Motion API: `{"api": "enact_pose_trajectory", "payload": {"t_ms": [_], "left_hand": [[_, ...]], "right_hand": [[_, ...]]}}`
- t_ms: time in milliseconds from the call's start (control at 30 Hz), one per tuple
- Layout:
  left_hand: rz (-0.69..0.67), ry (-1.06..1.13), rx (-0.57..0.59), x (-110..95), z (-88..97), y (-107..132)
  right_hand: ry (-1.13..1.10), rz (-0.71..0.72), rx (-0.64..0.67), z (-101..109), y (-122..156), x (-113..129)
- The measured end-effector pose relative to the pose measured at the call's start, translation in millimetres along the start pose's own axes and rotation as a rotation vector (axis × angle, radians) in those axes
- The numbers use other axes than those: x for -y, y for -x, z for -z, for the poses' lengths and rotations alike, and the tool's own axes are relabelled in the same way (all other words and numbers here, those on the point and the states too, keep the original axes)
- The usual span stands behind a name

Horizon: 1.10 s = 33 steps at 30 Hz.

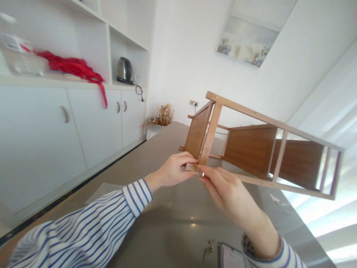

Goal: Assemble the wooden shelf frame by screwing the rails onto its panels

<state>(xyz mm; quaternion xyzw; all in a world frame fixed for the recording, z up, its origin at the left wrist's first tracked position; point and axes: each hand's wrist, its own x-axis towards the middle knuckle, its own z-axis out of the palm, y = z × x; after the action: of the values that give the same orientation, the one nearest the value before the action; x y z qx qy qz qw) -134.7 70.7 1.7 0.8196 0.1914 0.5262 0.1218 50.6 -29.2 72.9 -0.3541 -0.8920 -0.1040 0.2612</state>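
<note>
The wooden shelf rack [251,145] lies tipped on its side on the bench [167,230], directly ahead of both hands and stretching away to the right, with its nearest corner reaching in between them. The left grip [170,170] pinches the post end [192,167] at that corner, its fingers over the top and its thumb beneath, with only the wood's thickness between them. Meeting it from the right, the right grip [227,186] has thumb and forefinger drawn together on a small shiny metal piece [202,174] right at the post end; the fingers hide most of it, so its exact kind cannot be told. Just above the two grips, a crossrail [210,136] slants up and away beside a brown shelf panel [198,128]. Below the right grip, nearer the person, a few small brass-coloured screws [208,250] lie loose. Beneath the left forearm, a clear plastic sheet [102,190] lies flat.
</note>
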Motion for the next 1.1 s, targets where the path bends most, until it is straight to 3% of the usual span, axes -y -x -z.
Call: {"api": "enact_pose_trajectory", "payload": {"t_ms": [367,633,900,1100], "left_hand": [[0.002,-0.01,-0.016,4,0.0,1],[0.025,-0.002,-0.008,3,-0.3,1],[0.015,-0.008,0.016,4,0.5,1],[0.024,-0.015,0.013,2,1.1,1]], "right_hand": [[0.544,0.114,-0.085,4,-5,8],[0.61,0.144,-0.124,-3,-3,7],[0.707,0.137,-0.025,7,-7,3],[0.683,0.157,-0.062,-1,-5,3]]}}
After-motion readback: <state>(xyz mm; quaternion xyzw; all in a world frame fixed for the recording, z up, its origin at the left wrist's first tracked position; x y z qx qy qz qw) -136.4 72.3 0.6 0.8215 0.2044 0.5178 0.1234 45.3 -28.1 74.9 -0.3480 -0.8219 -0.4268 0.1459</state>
